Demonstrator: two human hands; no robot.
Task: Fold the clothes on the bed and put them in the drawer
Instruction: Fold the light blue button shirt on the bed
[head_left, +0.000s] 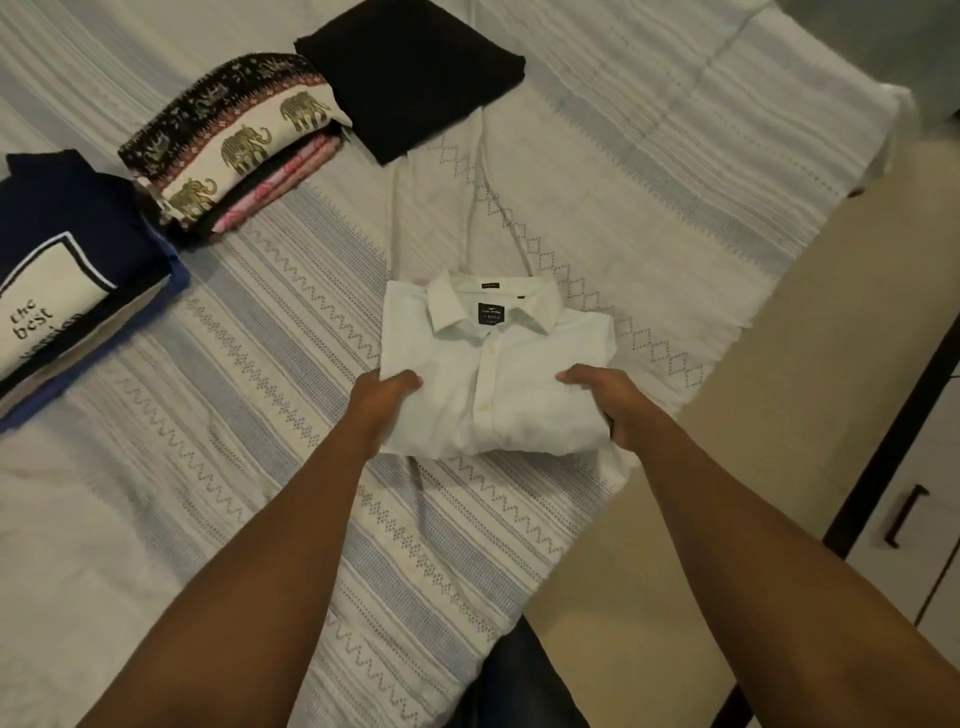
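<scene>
A folded white collared shirt (493, 364) lies on the bed (291, 332), collar away from me. My left hand (382, 402) grips its near left edge, thumb on top and fingers tucked underneath. My right hand (605, 402) grips the near right corner the same way. Further left sit three folded piles: a black garment (415, 78), an elephant-print cloth on pink fabric (234, 140), and a navy T-shirt with a white printed panel (67, 275) on blue fabric.
The bed's patterned white and blue cover ends at the right, where beige floor (779, 415) shows. A white cabinet front with a dark handle (904, 514) stands at the right edge. A dark trouser leg (519, 675) shows at the bottom.
</scene>
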